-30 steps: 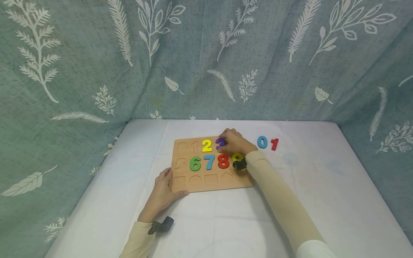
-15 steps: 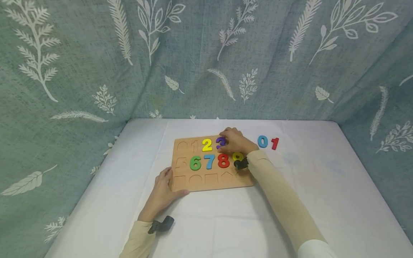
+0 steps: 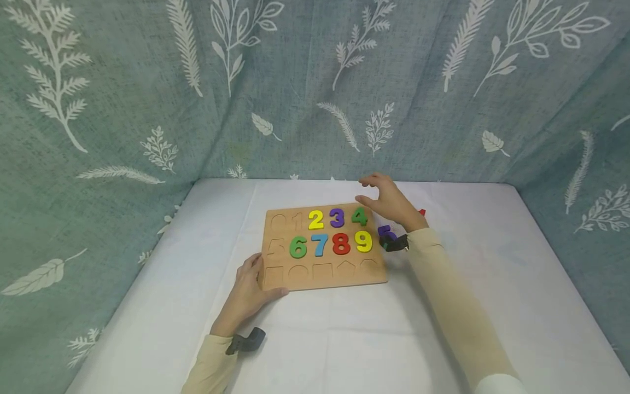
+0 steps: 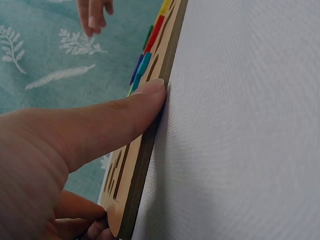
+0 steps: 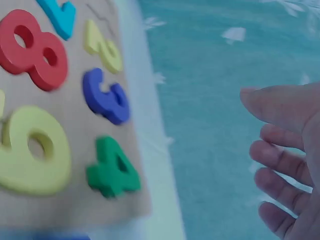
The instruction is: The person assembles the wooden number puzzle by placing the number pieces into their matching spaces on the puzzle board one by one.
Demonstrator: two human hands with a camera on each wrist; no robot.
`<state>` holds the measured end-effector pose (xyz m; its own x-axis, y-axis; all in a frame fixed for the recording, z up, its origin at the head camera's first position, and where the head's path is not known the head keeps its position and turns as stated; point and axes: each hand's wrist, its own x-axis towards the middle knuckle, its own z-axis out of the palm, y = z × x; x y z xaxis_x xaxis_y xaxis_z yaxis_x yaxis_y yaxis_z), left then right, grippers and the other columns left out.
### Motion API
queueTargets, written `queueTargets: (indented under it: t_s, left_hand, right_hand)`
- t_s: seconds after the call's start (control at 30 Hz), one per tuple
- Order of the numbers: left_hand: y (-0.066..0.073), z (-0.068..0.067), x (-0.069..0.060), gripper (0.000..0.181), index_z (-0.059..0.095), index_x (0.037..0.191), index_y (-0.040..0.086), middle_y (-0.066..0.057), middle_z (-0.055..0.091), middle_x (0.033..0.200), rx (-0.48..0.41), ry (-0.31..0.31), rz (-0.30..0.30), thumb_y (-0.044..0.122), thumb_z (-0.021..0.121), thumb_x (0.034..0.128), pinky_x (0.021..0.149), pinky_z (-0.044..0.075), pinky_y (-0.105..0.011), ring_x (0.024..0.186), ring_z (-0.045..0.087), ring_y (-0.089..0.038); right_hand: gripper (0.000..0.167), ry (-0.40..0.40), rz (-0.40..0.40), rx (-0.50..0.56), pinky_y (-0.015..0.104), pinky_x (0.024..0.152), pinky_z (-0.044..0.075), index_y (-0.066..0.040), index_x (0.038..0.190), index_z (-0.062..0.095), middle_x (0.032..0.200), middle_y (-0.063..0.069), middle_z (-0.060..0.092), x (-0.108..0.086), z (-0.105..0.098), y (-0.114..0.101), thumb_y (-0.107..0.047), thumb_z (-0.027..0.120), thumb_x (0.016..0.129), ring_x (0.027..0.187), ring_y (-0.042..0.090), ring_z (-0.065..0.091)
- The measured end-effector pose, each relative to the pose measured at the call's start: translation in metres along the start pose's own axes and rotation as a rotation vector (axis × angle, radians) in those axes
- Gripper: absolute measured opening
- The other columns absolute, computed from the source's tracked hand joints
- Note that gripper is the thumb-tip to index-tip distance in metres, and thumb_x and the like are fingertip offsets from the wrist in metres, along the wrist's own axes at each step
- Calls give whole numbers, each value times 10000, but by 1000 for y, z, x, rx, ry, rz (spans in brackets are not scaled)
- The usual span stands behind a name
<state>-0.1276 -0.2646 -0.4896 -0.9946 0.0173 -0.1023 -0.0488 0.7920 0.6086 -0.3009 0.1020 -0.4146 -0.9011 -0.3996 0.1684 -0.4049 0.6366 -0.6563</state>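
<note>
A wooden number puzzle board (image 3: 325,278) lies on the white cloth. My left hand (image 3: 248,287) holds its near left corner, thumb (image 4: 125,107) along the front edge and fingers at the left edge. My right hand (image 3: 391,202) is raised past the far right corner, thumb and fingers apart, holding nothing. Nearest to it on the board is the green 4 (image 3: 360,216); the purple 3 (image 5: 106,96) and yellow 2 (image 3: 316,220) sit beside it. In the middle row are the green 6 (image 3: 297,247), blue 7 (image 3: 319,244), red 8 (image 3: 341,244) and yellow 9 (image 3: 363,241).
Right of the board lies a purple 5 (image 3: 387,232), partly covered by the right wrist's black camera (image 3: 394,243). A red piece (image 3: 422,212) peeks out behind the right wrist. Bare recesses show along the board's left and front. A leaf-patterned curtain (image 3: 295,109) hangs behind the table.
My right hand has let go of the purple 3 and moved up and right, uncovering the 3, green 4 and purple 5. The blue 0 is now hidden. My left hand stays put.
</note>
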Motion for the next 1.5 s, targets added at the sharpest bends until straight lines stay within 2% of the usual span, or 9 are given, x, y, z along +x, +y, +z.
queueTargets:
  t_s: [0.17, 0.3, 0.5, 0.73, 0.93, 1.03, 1.3, 1.5]
  left_hand:
    - [1, 0, 2, 1211, 237, 1614, -46, -214, 226, 1682, 0, -1, -3, 514, 892, 764, 1226, 349, -612, 1524, 258, -412]
    - [2, 0, 1, 1215, 227, 1620, -38, -203, 214, 1689, 8, -3, -13, 517, 889, 766, 1227, 346, -614, 1532, 248, -408]
    - [4, 0, 0, 1205, 228, 1621, -33, -206, 216, 1685, 12, -5, -20, 508, 888, 772, 1220, 346, -630, 1533, 248, -419]
    - [4, 0, 1, 1208, 219, 1618, -47, -210, 213, 1687, 19, -6, -23, 510, 884, 777, 1230, 333, -623, 1545, 236, -425]
    - [2, 1, 2, 1219, 220, 1609, -70, -223, 218, 1682, 36, -7, -11, 527, 879, 775, 1231, 329, -624, 1538, 245, -437]
    - [2, 0, 1, 1219, 229, 1600, -87, -239, 231, 1675, 44, -4, 6, 530, 878, 774, 1229, 331, -625, 1528, 257, -450]
    - [0, 0, 2, 1222, 233, 1603, -78, -235, 238, 1674, 52, -4, 18, 553, 871, 773, 1230, 335, -619, 1521, 266, -443]
    - [-1, -1, 4, 1214, 235, 1609, -63, -224, 238, 1678, 45, -5, 12, 540, 877, 772, 1235, 333, -612, 1524, 266, -436]
  right_hand:
    - [504, 111, 16, 13, 627, 1097, 448, -53, 1450, 571, 1423, 193, 566, -24, -25, 19, -257, 690, 1004, 1311, 387, 503]
    - [519, 200, 64, -3, 620, 1072, 454, -37, 1449, 567, 1395, 207, 585, -44, -38, 35, -243, 704, 992, 1297, 402, 520]
    - [553, 262, 142, -9, 636, 1078, 449, -7, 1454, 542, 1396, 236, 569, -70, -50, 60, -222, 718, 976, 1312, 423, 513]
    - [650, 240, 237, 25, 636, 1112, 432, 10, 1494, 490, 1438, 265, 528, -86, -53, 80, -214, 760, 946, 1344, 454, 491]
    - [669, 173, 329, 86, 650, 1145, 397, 10, 1522, 448, 1516, 251, 467, -91, -46, 100, -190, 733, 950, 1375, 464, 439]
    - [665, 143, 348, 90, 653, 1151, 397, 21, 1521, 446, 1523, 257, 463, -92, -41, 109, -184, 716, 949, 1380, 463, 433]
    - [714, 111, 437, 94, 629, 1193, 382, 18, 1512, 452, 1524, 266, 463, -92, -36, 113, -252, 761, 928, 1405, 446, 428]
    - [760, 80, 447, 73, 604, 1225, 358, 32, 1509, 452, 1535, 279, 458, -90, -32, 114, -288, 792, 910, 1438, 457, 426]
